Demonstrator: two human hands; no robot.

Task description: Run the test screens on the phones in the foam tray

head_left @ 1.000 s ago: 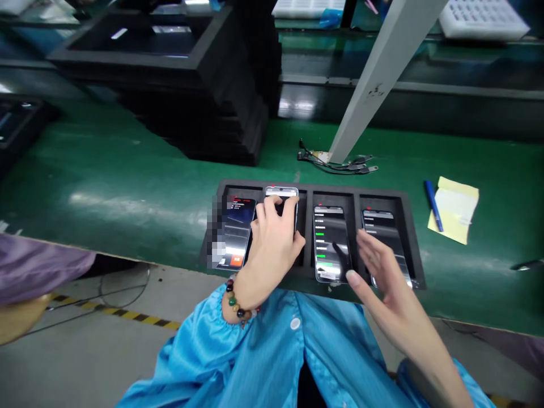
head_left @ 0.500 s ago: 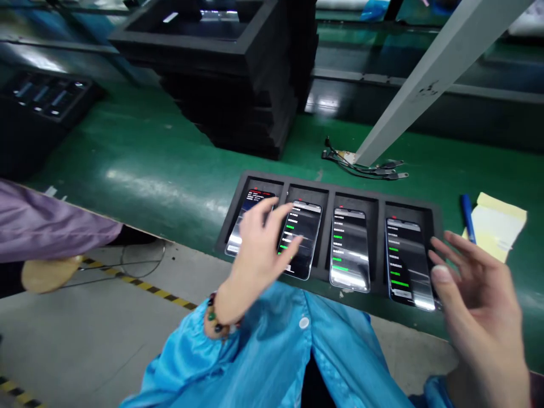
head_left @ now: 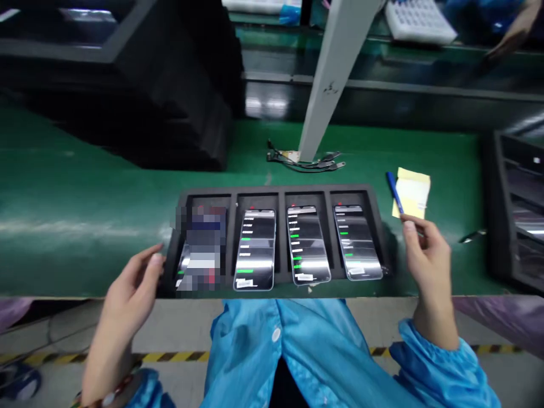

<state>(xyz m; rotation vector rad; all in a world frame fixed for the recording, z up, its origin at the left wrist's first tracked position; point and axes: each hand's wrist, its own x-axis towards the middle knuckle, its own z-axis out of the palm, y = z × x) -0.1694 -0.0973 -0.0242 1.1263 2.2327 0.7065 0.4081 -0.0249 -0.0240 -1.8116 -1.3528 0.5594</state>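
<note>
A black foam tray (head_left: pixel 280 192) lies along the bench's front edge with several phones in its slots. The leftmost phone is mostly hidden by a blurred patch; the second phone (head_left: pixel 256 249), the third phone (head_left: pixel 309 243) and the rightmost phone (head_left: pixel 357 241) show lit screens with green marks. At the tray's left end, my left hand (head_left: pixel 131 289) has its fingers bent against the side, holding the tray edge. My right hand (head_left: pixel 427 255) is right of the tray, thumb and fingers pinched at the lower end of a blue pen (head_left: pixel 394 192) on yellow notepaper (head_left: pixel 419 187).
A tall stack of black trays (head_left: pixel 170 102) stands at the back left. Cables (head_left: pixel 306 164) lie by the foot of a grey post (head_left: pixel 335 73). Another black tray (head_left: pixel 495 215) is at the right. Across the bench, a person's hand (head_left: pixel 516 34) shows near a white tray (head_left: pixel 420 20).
The view has swung right. My left hand has moved from above the phones to the tray's left end. My right hand has left the tray's right end for the pen.
</note>
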